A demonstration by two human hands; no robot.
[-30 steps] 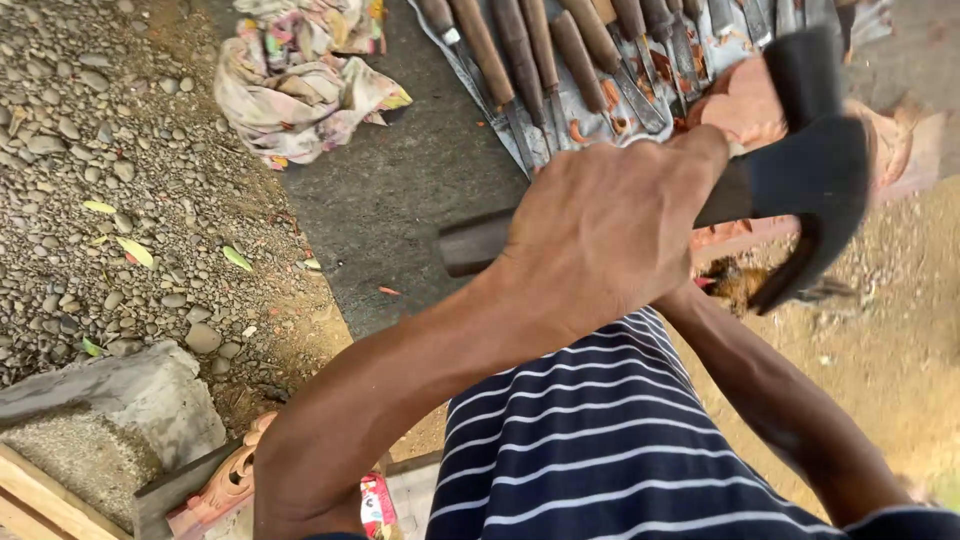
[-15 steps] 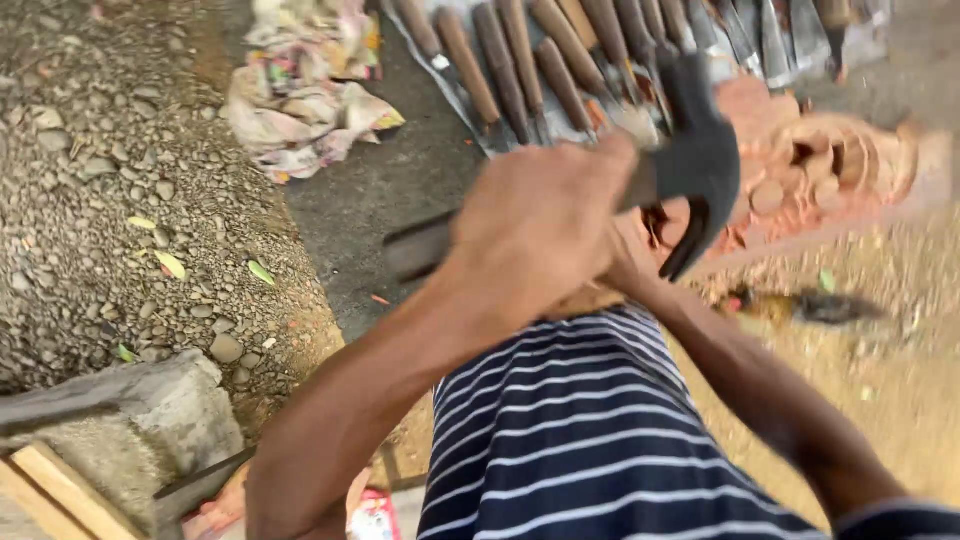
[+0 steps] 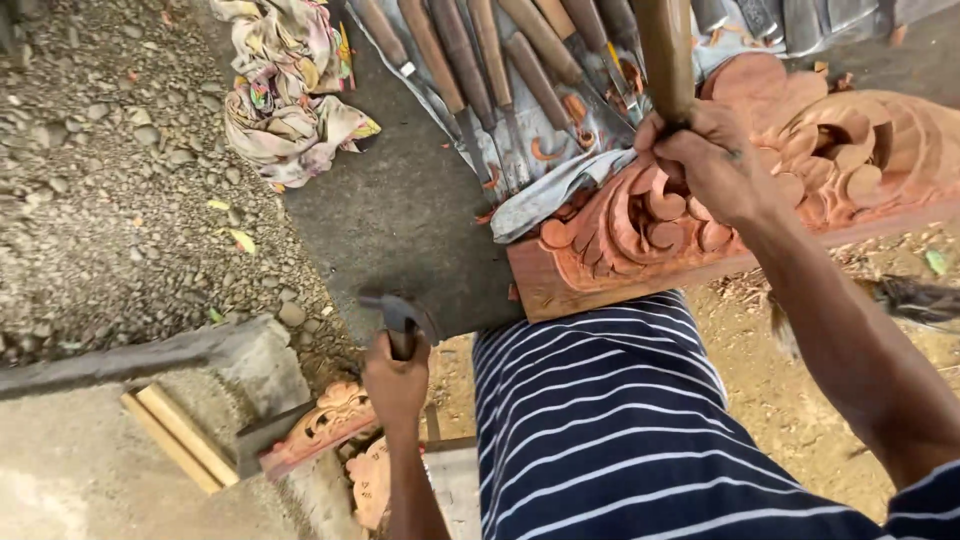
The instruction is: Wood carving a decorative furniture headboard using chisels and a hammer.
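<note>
left hand (image 3: 396, 378): fist shut on hammer (image 3: 400, 318), low by the striped shirt (image 3: 610, 420)
right hand (image 3: 705, 165): clamped round chisel handle (image 3: 665, 55), upright
carved wood panel (image 3: 800, 150): under the chisel, touching right hand
spare chisels (image 3: 480, 60): row on cloth behind panel

Open slab (image 3: 400, 220) between hammer (image 3: 400, 318) and carving (image 3: 700, 220); chisels (image 3: 500, 80) crowding beyond the chisel grip, rag (image 3: 290, 90) farther left.

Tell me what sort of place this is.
Most likely an open-air woodcarving workshop. A carved wooden panel lies on the ground, a row of wooden-handled chisels is laid out beside it, and the floor is gravel and bare earth.
</note>
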